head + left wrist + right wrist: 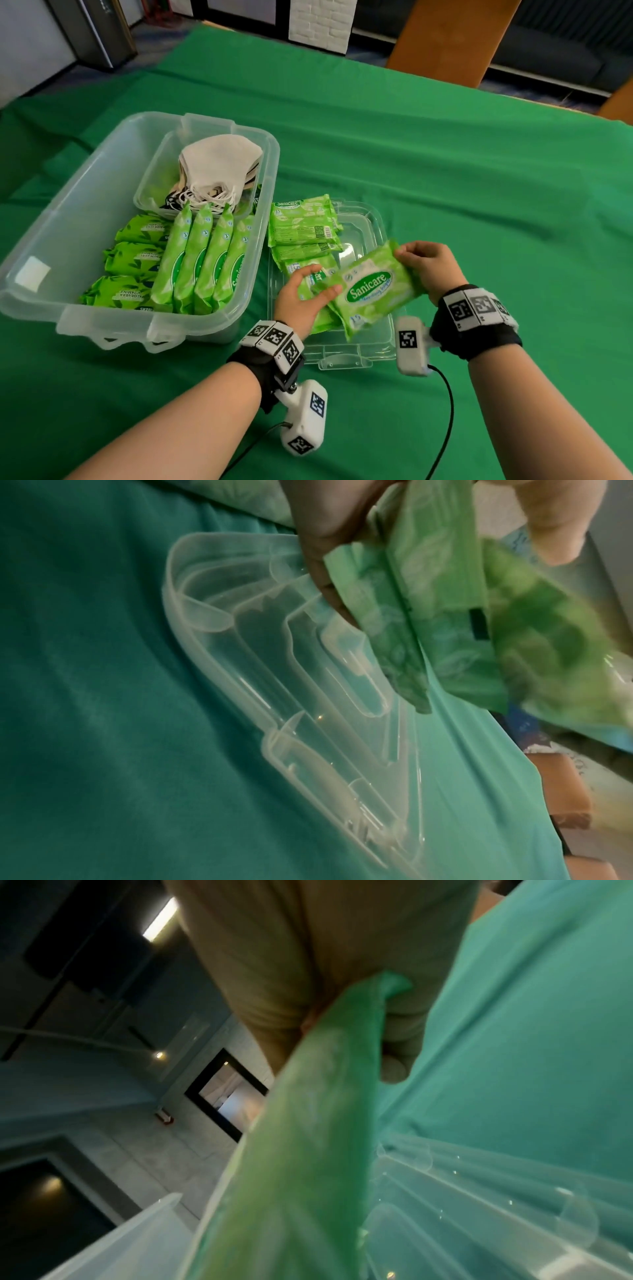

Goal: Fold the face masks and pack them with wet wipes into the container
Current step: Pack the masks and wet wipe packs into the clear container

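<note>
Both hands hold 1 wipes pack (371, 289) above the clear lid (368, 222): left hand (301, 296) grips its near-left end w/ thumb on top, right hand (426, 265) pinches the far-right end. About 4 more packs (301, 222) lie stacked on the lid. In the container (85, 192): 4 packs upright on edge, 3 darker packs flat, plus an inner tray (154, 181) w/ a stack of folded masks (219, 164), count unclear. Green cloth (479, 192) covers the table; a white brick pillar and orange panels stand behind.
</note>
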The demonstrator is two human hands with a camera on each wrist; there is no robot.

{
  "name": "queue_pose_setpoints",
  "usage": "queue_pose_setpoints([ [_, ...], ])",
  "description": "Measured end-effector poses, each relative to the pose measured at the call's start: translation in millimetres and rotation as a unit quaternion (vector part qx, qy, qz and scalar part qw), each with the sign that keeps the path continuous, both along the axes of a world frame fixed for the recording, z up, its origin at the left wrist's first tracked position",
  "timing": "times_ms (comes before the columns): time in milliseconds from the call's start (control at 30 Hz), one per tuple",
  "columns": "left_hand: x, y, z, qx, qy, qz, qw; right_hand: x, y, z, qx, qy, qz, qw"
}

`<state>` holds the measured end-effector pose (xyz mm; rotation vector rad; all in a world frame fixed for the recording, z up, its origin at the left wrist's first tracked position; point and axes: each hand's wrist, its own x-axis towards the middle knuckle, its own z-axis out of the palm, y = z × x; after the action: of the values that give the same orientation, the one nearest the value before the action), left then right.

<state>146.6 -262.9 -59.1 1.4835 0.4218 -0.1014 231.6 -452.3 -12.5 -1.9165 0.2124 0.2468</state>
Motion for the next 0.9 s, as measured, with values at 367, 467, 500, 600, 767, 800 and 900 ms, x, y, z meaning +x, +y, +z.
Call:
queue_pose_setpoints([
  [367, 12, -1, 2, -0.055, 0.017, 0.052, 0.997, -29, 31, -21, 0.17, 0.0, 0.016, 0.985],
  [467, 15, 2, 0, -0.055, 0.021, 0.059, 0.997, -34, 27, -28, 0.304, 0.0, -0.017, 0.953],
  [500, 15, 3, 0, -0.056, 0.023, 0.056, 0.997, -34, 25, -31, 0.329, -0.005, -0.015, 0.944],
  [600, 14, 4, -2, -0.087, 0.037, 0.046, 0.994, -38, 25, -32, 0.347, -0.007, 0.052, 0.937],
  [767, 19, 2, -16, -0.156, 0.083, 0.048, 0.983, -43, 28, -26, 0.184, 0.045, 0.169, 0.967],
  [800, 18, 3, -7, -0.132, 0.071, 0.049, 0.987, -41, 27, -25, 0.119, 0.064, 0.197, 0.971],
  [900, 16, 7, -1, -0.077, 0.029, 0.07, 0.994, -28, 24, -21, -0.071, 0.116, 0.241, 0.961],
])
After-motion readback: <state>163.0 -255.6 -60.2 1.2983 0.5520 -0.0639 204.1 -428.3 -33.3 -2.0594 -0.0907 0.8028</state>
